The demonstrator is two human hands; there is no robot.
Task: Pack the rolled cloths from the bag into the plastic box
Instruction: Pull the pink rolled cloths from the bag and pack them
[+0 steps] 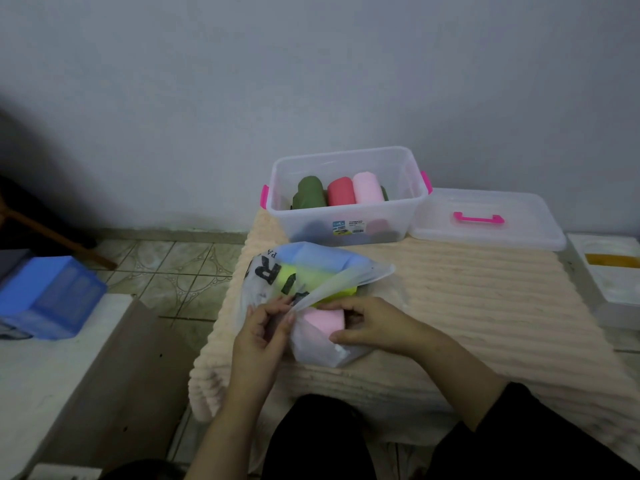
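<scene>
Left fingers pinched on bag mouth; right fingers curled around pink rolled cloth inside. Best done holding the mouth wide, drawing the roll out unsquashed toward plastic box beyond, tabletop.

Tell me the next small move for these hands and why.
Probably draw the pink roll out of the bag. The left hand pinches the bag's edge open while the right hand closes around that roll at the mouth. The plastic box stands open, lid beside it, with room beside the rolls already inside.
</scene>
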